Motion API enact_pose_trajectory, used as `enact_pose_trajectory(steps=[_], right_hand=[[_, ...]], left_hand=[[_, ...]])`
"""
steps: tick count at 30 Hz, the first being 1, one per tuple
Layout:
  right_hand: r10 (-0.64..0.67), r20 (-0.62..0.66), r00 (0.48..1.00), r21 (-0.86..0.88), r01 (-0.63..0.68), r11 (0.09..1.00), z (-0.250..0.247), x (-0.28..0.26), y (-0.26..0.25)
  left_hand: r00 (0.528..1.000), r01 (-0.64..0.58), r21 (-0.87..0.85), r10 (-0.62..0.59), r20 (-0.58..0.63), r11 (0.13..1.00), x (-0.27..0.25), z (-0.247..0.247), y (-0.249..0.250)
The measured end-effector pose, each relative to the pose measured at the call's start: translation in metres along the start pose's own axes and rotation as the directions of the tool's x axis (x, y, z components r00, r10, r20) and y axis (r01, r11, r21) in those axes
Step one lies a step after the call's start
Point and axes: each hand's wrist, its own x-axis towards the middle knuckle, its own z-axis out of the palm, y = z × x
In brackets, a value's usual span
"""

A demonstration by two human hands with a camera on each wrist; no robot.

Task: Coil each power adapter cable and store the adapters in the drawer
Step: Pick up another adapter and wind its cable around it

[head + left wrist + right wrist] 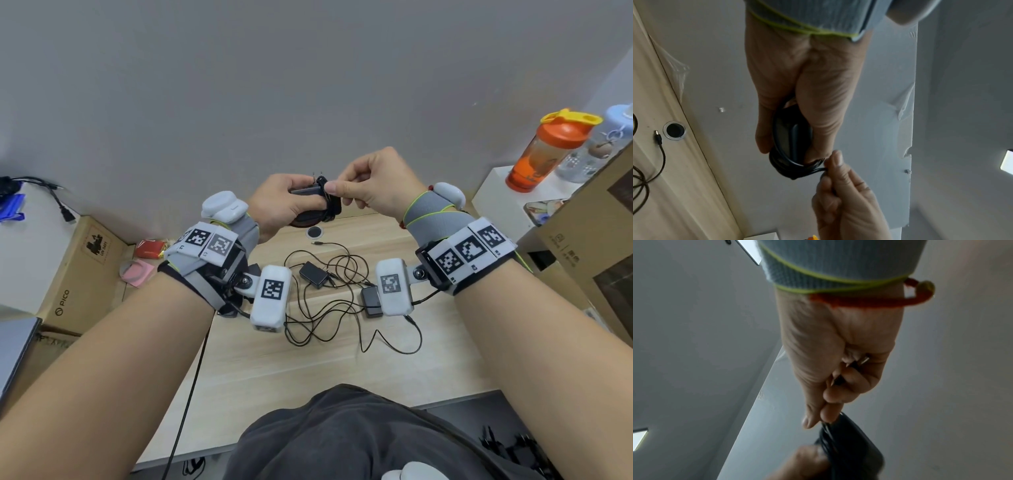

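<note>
My left hand (284, 202) grips a black power adapter (308, 190) above the far edge of the wooden table (308, 370), its cable wound round the body in several turns. My right hand (370, 185) pinches the loose cable end beside the adapter. In the left wrist view the adapter (793, 141) lies in my left hand (797, 81), and the right hand (840, 194) pinches the cable (813, 171). The right wrist view has my right hand (838, 369) holding the barrel plug (863, 361) over the adapter (849, 443). Two more adapters (313, 274) (371, 301) lie on the table in tangled cables (325, 318).
A cable grommet (315, 232) sits near the table's far edge by the wall. An orange shaker bottle (548, 150) stands on a white box at the right, beside cardboard boxes (589, 219). A cardboard box (78, 270) stands at the left. A dark recess with black items (507, 445) shows at the lower right.
</note>
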Motion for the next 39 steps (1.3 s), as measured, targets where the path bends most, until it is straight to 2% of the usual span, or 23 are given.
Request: enact_pose_trajectory(steps=[3, 6, 12, 15, 21, 24, 28, 34, 39], right_hand=[[-0.018, 0.031, 0.999, 0.154, 0.013, 0.988, -0.003, 0.002, -0.001], [-0.025, 0.076, 0.997, 0.373, -0.005, 0.928, -0.005, 0.004, 0.001], [-0.037, 0.082, 0.996, 0.471, -0.006, 0.882, 0.001, 0.000, 0.005], [-0.019, 0.080, 0.997, 0.429, -0.017, 0.903, 0.009, 0.001, 0.005], [0.037, 0.183, 0.982, 0.225, -0.079, 0.971, 0.017, -0.003, 0.005], [0.092, 0.227, 0.970, 0.154, -0.129, 0.980, 0.019, -0.004, 0.004], [0.146, 0.230, 0.962, 0.116, -0.176, 0.977, 0.020, -0.004, 0.000], [0.249, 0.108, 0.962, 0.091, -0.259, 0.961, 0.021, 0.001, 0.003], [0.208, -0.104, 0.973, 0.078, -0.200, 0.977, 0.021, 0.006, 0.012]], left_hand=[[1.000, 0.012, 0.024, -0.012, -0.013, 1.000, 0.001, 0.004, -0.004], [0.999, 0.035, -0.002, -0.035, -0.034, 0.999, 0.001, 0.004, -0.006], [0.999, 0.017, -0.001, -0.017, -0.050, 1.000, 0.000, 0.003, -0.002], [0.997, 0.011, -0.003, -0.011, -0.081, 1.000, -0.002, 0.006, 0.003], [0.990, 0.063, -0.078, -0.072, -0.125, 0.995, -0.005, 0.010, 0.013], [0.974, 0.072, -0.123, -0.097, -0.207, 0.990, -0.003, 0.010, 0.014], [0.976, 0.071, -0.124, -0.095, -0.198, 0.990, -0.004, 0.014, 0.018], [0.991, 0.036, -0.078, -0.045, -0.126, 0.996, -0.001, 0.014, 0.013], [0.997, -0.037, 0.004, 0.037, -0.073, 0.999, -0.001, 0.013, 0.008]])
